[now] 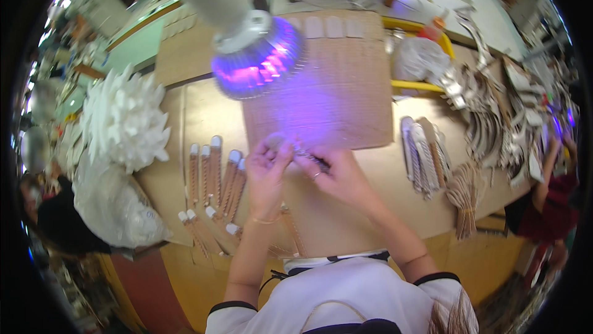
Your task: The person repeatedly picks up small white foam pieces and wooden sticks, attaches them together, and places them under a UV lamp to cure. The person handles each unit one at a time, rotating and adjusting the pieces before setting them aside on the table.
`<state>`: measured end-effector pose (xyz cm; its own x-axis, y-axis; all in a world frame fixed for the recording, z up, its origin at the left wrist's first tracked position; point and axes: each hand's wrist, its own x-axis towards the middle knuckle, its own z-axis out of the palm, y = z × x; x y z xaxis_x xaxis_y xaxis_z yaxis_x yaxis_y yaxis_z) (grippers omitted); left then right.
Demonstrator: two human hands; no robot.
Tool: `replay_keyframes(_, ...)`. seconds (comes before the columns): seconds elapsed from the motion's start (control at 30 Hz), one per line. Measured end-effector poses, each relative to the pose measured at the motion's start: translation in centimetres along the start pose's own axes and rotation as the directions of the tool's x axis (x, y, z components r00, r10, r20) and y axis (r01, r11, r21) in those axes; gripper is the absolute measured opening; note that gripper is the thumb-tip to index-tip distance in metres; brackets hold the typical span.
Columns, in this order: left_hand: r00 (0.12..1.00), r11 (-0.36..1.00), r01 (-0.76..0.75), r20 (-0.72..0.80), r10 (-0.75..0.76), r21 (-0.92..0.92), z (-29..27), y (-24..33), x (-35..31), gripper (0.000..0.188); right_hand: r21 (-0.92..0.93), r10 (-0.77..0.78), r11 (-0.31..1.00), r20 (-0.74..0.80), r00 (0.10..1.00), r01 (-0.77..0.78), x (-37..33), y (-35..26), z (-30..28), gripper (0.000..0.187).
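Note:
Both hands meet at the middle of the table, beneath a glowing purple lamp [259, 56]. My left hand [272, 156] pinches one end of a narrow patterned strip [301, 151]. Around the strip's darker end close the fingers of my right hand [330, 170]. Fingers cover most of the strip, and blur hides its detail. Left of my hands lie several brown strips with white tips [214, 170]. A few more are partly under my left forearm. On the right sits a group of patterned strips [423, 155] in grey and tan.
Under the lamp lies a cardboard sheet [364, 99] with pale rounded tabs [334, 27] along its far edge. White pieces [126, 118] pile up at left above a plastic bag [114, 201]. A yellow tray [420, 85], curved pieces [485, 127] and another person's arm [546, 161] are at right.

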<state>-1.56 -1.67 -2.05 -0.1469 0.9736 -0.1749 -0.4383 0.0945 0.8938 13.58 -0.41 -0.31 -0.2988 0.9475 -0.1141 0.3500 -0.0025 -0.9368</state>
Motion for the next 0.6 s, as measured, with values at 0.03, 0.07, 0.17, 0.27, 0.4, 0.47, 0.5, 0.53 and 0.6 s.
replay_keyframes(0.03, 1.0, 1.0, -0.01, 0.024, 0.01, -0.03, -0.3, -0.2, -0.5, 0.027, 0.037, -0.041, 0.998, -0.008, 0.999, 0.041, -0.7, 0.1, 0.0, 0.026)
replay_keyframes(0.07, 1.0, 1.0, -0.002, 0.022, 0.002, -0.014, -0.6, -0.3, -1.0, 0.026, 0.059, -0.049, 0.997, -0.006, 0.999, 0.049, -1.3, 0.1, 0.1, 0.028)
replay_keyframes(0.17, 0.998, 1.0, -0.009, 0.064, 0.01, -0.019, -0.9, -0.4, -1.8, 0.024, -0.016, -0.025, 1.0, 0.039, 0.999, 0.026, -3.4, 0.4, -0.9, 0.027)
replay_keyframes(0.27, 0.99, 0.992, -0.004, 0.139, -0.013, 0.124, -0.6, -0.5, -2.2, 0.029, -0.129, -0.107, 0.987, -0.059, 0.993, 0.098, -5.3, 0.4, -1.5, 0.02)
replay_keyframes(0.4, 0.981, 0.88, -0.177, 0.152, 0.122, 0.441, -0.2, -1.0, -3.6, 0.038, -0.115, -0.073, 0.993, -0.302, 0.95, 0.04, -9.0, 0.9, -4.1, 0.016)
replay_keyframes(0.47, 0.969, 0.795, -0.247, 0.129, 0.212, 0.554, -0.7, -0.9, -3.9, 0.035, -0.331, -0.17, 0.944, -0.486, 0.857, 0.0, -10.7, 1.8, -6.3, 0.018)
replay_keyframes(0.5, 0.971, 0.769, -0.235, 0.11, 0.212, 0.594, -1.2, -0.7, -4.0, 0.032, -0.184, -0.074, 0.981, -0.641, 0.764, -0.06, -10.9, 2.6, -6.9, 0.017)
replay_keyframes(0.53, 0.975, 0.744, -0.211, 0.083, 0.206, 0.635, -1.8, -0.3, -4.0, 0.03, -0.13, -0.027, 0.989, -0.63, 0.776, -0.071, -11.8, 3.0, -8.8, 0.023)
replay_keyframes(0.6, 0.971, 0.714, -0.201, 0.039, 0.237, 0.67, -3.1, 0.4, -4.0, 0.027, 0.016, 0.104, 0.991, -0.707, 0.7, -0.131, -12.3, 4.3, -11.1, 0.037)
